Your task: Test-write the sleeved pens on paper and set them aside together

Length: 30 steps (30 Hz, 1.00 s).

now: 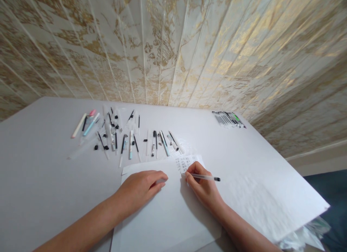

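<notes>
A pen [203, 176] with a clear barrel and a dark end is gripped in my right hand [202, 181]. Its tip meets the white paper [162, 216] just below several short rows of dark handwriting [184, 163]. My left hand [143, 185] rests on the left part of the sheet, fingers together and slightly curled, with no object visible in it. The underside of that hand is hidden.
Beyond the paper lie several loose pen parts, refills and caps [130, 145]. Coloured pens [90, 124] are at the left. A row of pens [229, 119] sits at the back right. Clear plastic [306, 234] hangs by the table's [271, 154] right edge. A patterned wall [162, 46] stands behind.
</notes>
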Tool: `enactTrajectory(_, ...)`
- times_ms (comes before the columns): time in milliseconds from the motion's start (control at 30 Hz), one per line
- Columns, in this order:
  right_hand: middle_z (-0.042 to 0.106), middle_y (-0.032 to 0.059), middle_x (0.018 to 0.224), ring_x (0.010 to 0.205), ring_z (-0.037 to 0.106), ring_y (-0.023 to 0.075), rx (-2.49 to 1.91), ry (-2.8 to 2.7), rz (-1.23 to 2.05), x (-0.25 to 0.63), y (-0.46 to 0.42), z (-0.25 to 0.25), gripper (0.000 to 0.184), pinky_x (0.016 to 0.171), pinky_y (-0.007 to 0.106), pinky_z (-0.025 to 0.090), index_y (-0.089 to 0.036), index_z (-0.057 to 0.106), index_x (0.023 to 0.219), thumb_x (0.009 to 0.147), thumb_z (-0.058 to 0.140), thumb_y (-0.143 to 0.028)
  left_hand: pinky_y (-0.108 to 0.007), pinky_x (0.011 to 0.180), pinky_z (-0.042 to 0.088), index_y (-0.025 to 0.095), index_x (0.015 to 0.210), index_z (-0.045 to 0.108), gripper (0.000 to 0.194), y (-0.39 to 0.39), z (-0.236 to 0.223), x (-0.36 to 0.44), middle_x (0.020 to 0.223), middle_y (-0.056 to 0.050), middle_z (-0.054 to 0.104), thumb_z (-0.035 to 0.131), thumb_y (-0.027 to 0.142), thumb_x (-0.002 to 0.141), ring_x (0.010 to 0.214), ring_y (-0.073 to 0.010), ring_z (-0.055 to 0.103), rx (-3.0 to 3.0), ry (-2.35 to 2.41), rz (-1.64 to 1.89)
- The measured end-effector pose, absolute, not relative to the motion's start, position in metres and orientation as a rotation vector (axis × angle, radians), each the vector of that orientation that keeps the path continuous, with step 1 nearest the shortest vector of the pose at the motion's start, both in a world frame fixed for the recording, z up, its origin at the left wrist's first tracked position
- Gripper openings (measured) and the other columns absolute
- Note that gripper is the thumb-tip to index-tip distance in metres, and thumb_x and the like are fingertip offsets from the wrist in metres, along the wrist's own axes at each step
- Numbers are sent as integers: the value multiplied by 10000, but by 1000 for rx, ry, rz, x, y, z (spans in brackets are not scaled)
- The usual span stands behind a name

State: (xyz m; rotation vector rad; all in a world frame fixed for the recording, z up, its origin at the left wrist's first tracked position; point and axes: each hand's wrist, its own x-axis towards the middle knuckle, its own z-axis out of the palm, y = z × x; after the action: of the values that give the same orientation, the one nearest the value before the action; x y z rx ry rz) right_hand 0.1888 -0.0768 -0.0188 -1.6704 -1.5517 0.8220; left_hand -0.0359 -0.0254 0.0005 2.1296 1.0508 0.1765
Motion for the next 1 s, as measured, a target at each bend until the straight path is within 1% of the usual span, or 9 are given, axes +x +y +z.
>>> enactTrajectory(133,555,4,656,601,494,151,-1693,-1552,818,189,-77,-20,141,547,277,370,-203,505,735,862,514,-264,-337,837,473,260,1081,677,286,-26,1,-36,1090,-22,732,460,283,896,982,-242,662,2129,1046,157)
enactTrajectory(300,556,4,664,606,493,151,-1682,-1534,850,189,-77,-18,134,551,279,372,-206,500,733,856,524,-254,-333,830,470,269,1084,672,284,-25,2,-36,1093,-15,731,456,291,901,977,-237,663,2133,1045,165)
enactTrajectory(467,564,4,655,609,513,149,-1629,-1375,935,189,-76,-15,157,562,272,394,-206,489,720,858,527,-272,-330,825,470,269,1081,673,283,-25,1,-35,1092,-18,731,458,289,898,973,-238,663,2125,1057,148)
enactTrajectory(600,553,-7,649,599,500,141,-1629,-1381,904,190,-75,-18,166,545,256,371,-205,493,710,848,550,-279,-337,845,463,261,1087,675,289,-24,0,-35,1099,-25,729,461,282,893,990,-245,658,2121,1044,149)
enactTrajectory(767,527,-32,630,551,464,120,-1566,-1270,895,196,-72,-20,186,526,241,352,-211,489,736,869,548,-327,-334,840,448,262,1082,678,292,-24,-2,-36,1094,-31,728,462,288,889,982,-248,652,2101,1041,167)
enactTrajectory(867,495,-43,613,547,422,113,-1587,-1212,823,202,-68,-19,207,529,239,328,-211,490,734,874,560,-347,-321,799,437,262,1055,682,281,-25,-2,-36,1056,-32,726,468,301,878,927,-240,645,2058,1032,196)
enactTrajectory(1000,417,-60,580,531,370,109,-1568,-1184,796,208,-65,-19,220,510,239,285,-212,500,754,887,555,-380,-308,701,438,221,980,665,268,-24,4,-36,933,-43,687,433,262,853,762,-205,618,1792,1114,294)
